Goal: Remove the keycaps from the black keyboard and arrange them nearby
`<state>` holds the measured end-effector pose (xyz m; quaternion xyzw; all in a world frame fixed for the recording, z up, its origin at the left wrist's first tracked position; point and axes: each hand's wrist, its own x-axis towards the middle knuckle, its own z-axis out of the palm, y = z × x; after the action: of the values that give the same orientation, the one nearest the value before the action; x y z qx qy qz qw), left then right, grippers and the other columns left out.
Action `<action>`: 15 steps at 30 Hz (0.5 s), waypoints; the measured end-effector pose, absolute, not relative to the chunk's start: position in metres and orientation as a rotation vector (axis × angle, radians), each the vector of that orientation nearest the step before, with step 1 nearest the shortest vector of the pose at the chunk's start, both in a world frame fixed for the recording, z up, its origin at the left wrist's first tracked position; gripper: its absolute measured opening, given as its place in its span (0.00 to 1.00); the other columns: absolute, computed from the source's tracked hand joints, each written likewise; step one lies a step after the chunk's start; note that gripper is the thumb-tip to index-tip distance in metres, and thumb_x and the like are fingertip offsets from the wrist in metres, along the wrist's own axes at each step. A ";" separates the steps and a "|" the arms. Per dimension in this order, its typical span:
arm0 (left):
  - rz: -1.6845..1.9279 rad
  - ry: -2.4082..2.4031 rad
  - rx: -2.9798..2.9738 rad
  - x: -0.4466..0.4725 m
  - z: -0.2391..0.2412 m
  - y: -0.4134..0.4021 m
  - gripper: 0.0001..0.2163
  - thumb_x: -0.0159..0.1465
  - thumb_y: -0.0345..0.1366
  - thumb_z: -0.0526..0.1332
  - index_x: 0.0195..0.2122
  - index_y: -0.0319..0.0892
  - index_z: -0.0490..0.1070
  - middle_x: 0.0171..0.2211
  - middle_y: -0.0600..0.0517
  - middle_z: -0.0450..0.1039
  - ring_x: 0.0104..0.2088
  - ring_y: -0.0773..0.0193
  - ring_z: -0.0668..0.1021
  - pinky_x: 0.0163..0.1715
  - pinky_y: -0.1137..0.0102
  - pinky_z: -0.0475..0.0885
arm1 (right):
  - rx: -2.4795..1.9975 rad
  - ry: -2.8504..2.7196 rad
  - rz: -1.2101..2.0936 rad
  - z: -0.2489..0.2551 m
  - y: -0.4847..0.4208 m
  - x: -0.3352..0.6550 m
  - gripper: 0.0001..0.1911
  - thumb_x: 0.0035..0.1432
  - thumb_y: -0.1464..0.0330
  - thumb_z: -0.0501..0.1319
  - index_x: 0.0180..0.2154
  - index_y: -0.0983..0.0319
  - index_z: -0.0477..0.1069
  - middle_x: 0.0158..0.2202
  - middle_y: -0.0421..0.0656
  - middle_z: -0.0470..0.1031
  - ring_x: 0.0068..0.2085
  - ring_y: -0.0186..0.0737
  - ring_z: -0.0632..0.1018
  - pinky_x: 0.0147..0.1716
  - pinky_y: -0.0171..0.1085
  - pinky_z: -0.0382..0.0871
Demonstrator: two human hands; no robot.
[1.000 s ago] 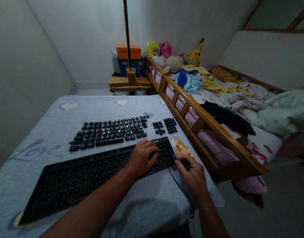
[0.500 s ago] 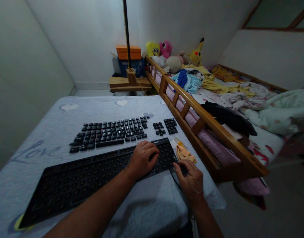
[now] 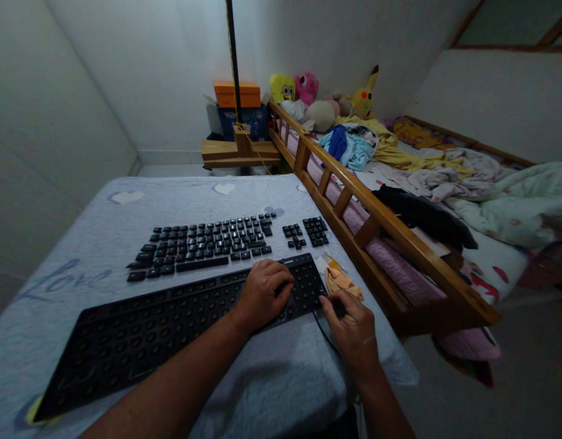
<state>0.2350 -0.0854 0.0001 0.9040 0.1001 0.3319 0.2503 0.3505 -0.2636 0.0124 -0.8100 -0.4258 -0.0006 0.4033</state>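
Note:
A black keyboard [image 3: 184,317] with its keycaps off lies at a slant on the cloth-covered table, bare key posts showing. My left hand [image 3: 265,292] rests on its right half, fingers curled in; whatever they may hold is hidden. At the keyboard's lower right corner, my right hand [image 3: 351,323] is closed in a pinch. A small dark thing shows between its fingers, too unclear to name. Behind the keyboard, loose black keycaps [image 3: 207,241] lie in rows, with smaller keycap groups [image 3: 315,231] to the right. A black cable [image 3: 325,332] runs beneath my right hand.
Close to the keyboard's right end lies a crumpled orange and yellow cloth [image 3: 340,281]. A wooden bed rail [image 3: 376,213] borders the table on the right. Beyond the far edge stand a wooden base [image 3: 221,155] with a black pole and an orange box [image 3: 237,94].
My right hand has turned slightly at the wrist, its fingers still at the keyboard corner. The left hand and keyboard stay in place. The view has tilted a little.

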 end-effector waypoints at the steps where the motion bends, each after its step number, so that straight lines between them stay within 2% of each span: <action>1: 0.905 0.273 2.459 0.235 0.000 -0.085 0.04 0.62 0.29 0.61 0.34 0.42 0.75 0.35 0.50 0.77 0.38 0.59 0.75 0.42 0.61 0.69 | -2.046 -1.097 -0.024 0.011 -0.264 0.350 0.09 0.64 0.65 0.59 0.31 0.60 0.71 0.29 0.41 0.75 0.32 0.38 0.76 0.35 0.35 0.68; 8: 0.893 0.262 2.462 0.234 -0.001 -0.086 0.03 0.62 0.29 0.61 0.34 0.42 0.74 0.35 0.50 0.77 0.38 0.59 0.75 0.42 0.61 0.69 | -2.058 -1.193 -0.117 0.000 -0.268 0.353 0.08 0.61 0.63 0.62 0.32 0.60 0.70 0.29 0.41 0.74 0.31 0.40 0.76 0.33 0.36 0.68; 15: 0.908 0.259 2.457 0.234 -0.001 -0.085 0.04 0.62 0.29 0.61 0.34 0.42 0.74 0.35 0.50 0.77 0.38 0.59 0.75 0.42 0.61 0.69 | -2.090 -1.143 -0.134 -0.004 -0.266 0.351 0.05 0.62 0.68 0.58 0.33 0.61 0.69 0.30 0.42 0.74 0.33 0.39 0.77 0.35 0.36 0.69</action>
<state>0.2344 -0.0855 -0.0013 0.9033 0.0953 0.3339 0.2518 0.3514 -0.2660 -0.0041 -0.8141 -0.4452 -0.0523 0.3692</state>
